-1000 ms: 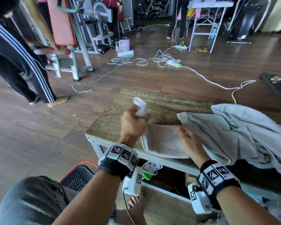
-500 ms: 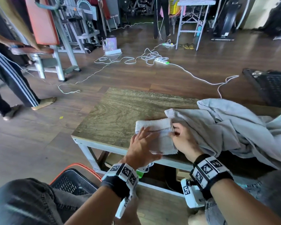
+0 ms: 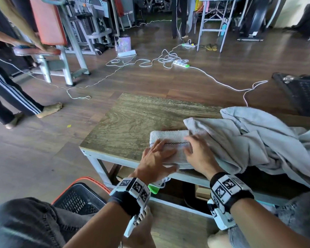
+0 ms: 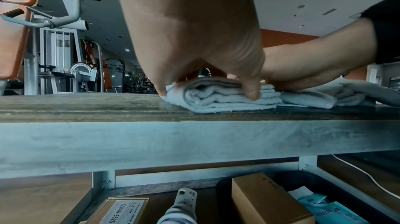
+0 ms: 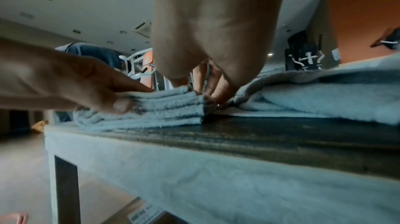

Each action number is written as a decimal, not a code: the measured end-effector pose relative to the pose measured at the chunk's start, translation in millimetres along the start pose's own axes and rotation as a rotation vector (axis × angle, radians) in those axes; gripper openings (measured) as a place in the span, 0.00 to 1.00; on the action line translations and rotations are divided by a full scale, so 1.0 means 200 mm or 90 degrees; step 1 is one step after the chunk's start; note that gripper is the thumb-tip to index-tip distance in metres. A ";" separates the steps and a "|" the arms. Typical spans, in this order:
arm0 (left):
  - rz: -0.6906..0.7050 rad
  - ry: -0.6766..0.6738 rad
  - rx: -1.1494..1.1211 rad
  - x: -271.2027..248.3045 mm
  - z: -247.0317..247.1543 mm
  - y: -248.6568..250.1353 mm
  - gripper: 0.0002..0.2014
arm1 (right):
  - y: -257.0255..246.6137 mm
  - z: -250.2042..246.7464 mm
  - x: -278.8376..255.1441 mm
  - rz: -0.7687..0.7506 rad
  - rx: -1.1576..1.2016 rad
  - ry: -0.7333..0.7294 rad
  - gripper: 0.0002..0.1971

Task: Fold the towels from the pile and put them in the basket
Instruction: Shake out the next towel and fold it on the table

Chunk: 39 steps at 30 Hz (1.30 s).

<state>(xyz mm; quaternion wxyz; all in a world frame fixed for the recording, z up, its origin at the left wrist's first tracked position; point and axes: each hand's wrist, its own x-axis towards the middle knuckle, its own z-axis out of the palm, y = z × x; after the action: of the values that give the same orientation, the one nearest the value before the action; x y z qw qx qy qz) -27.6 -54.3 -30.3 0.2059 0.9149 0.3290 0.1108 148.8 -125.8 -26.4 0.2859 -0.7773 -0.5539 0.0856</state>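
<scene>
at near edge of wooden table (image 3: 125, 120): folded white towel (image 3: 168, 136), left hand (image 3: 155, 162) flat on top, thumb at side; right hand (image 3: 198, 154) flat, fingertips at right edge. risks: layers splay on lift; grey towel pile (image 3: 258, 140) touching, may drag; black basket (image 3: 79, 199) low on floor.

Pile of towels (image 3: 258, 140) cut off by right frame edge; basket (image 3: 79, 199) half hidden behind knee; folded towel (image 3: 168, 138) near half covered by both hands; right hand (image 5: 216, 30) fingertips blurred, hidden between towel layers; box labels under table unreadable
</scene>
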 end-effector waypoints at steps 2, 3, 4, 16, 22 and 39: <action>0.014 0.029 0.003 0.00 0.01 0.00 0.30 | 0.00 0.02 -0.02 0.002 -0.038 -0.051 0.19; 0.016 0.039 0.001 0.00 0.01 0.00 0.28 | -0.01 0.03 -0.02 0.007 -0.062 -0.053 0.18; 0.012 0.038 0.005 0.01 0.02 0.01 0.26 | -0.02 0.04 -0.02 0.010 -0.092 -0.042 0.18; -0.178 -0.042 -0.023 0.14 0.03 -0.05 0.28 | 0.00 0.22 0.01 -0.002 -0.154 -0.119 0.33; -0.206 -0.042 -0.012 0.12 0.08 -0.08 0.28 | -0.01 0.21 0.01 -0.008 -0.158 -0.114 0.31; -0.383 0.081 -0.139 0.07 -0.09 -0.01 0.32 | -0.08 0.06 0.03 0.004 -0.194 -0.280 0.36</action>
<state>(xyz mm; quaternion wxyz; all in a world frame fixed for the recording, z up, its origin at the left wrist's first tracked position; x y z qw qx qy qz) -23.8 -39.3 -14.5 0.3054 0.7405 0.5830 0.1364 132.1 -111.7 -26.7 0.0383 -0.7758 -0.6068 0.1690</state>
